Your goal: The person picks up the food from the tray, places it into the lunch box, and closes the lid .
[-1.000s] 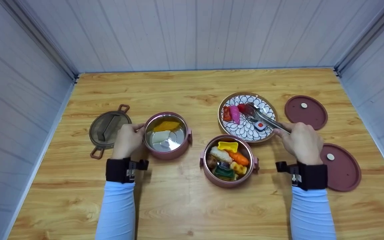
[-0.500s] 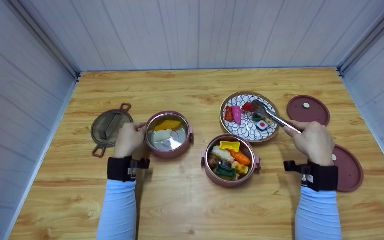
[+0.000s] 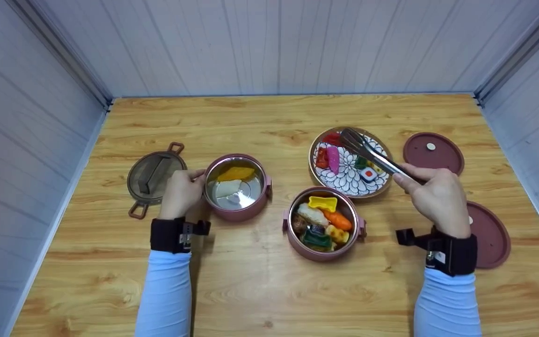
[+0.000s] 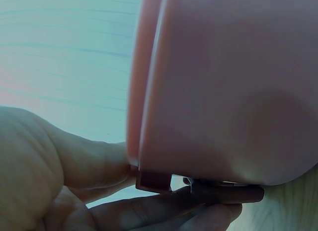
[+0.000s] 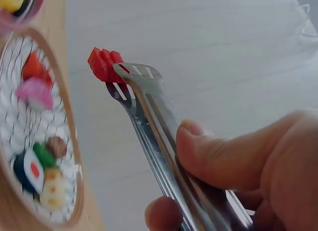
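My left hand grips the left side of a round pink lunch box; in the left wrist view, thumb and fingers pinch its side clasp. A yellow piece and a whitish piece lie inside. My right hand holds metal tongs above the patterned plate. Between the tong tips is a ridged red food piece, raised off the plate. A red piece, a pink piece and a sushi roll are among the pieces on the plate.
A second pink lunch box, filled with several toy foods, stands between the hands, close to the plate. A brown lid with a handle lies left. Two dark red inner lids, one far and one near, lie right.
The tongs have lifted the red piece from the plate, moving up and tilting. My right hand first shifted right. My left hand keeps its grip on the lunch box.
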Motion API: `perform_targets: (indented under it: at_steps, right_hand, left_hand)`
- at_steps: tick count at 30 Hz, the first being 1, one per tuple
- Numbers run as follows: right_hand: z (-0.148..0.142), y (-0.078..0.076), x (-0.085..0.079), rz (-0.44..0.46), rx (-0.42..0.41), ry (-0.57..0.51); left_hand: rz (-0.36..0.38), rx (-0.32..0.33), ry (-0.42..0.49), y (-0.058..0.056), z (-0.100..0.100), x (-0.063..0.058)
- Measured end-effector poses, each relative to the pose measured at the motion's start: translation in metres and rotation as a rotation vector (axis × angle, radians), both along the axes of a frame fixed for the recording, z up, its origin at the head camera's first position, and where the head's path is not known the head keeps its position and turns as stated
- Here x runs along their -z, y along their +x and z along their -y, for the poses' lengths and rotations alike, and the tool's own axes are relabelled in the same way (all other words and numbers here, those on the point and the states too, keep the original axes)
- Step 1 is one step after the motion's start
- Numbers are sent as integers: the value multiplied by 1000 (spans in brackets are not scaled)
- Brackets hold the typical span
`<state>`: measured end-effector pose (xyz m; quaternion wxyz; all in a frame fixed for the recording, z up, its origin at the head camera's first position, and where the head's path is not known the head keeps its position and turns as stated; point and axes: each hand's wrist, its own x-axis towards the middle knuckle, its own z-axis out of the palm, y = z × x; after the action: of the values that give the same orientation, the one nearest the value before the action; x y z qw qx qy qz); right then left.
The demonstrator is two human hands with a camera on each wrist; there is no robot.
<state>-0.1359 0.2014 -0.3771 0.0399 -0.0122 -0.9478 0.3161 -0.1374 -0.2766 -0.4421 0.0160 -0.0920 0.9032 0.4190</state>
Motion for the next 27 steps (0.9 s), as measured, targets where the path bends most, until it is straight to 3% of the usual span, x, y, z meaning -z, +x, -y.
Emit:
perform_targets:
  at_steps: [4,10,15,20,27]
  right_hand:
    - [20,4,-2,22,-86,-84]
    - [58,0,2,97,-310,-138]
    - [90,-15,-1,103,-486,-44]
    - [116,-27,-8,174,-544,71]
    - [152,-44,-13,174,-634,199]
  left_hand:
    - [19,-10,4,1,1,0]
    - [39,-14,7,0,0,1]
    - [25,-20,-7,-1,0,0]
    - [21,-13,-6,-2,-1,-1]
    - [12,-23,-13,-1,-1,0]
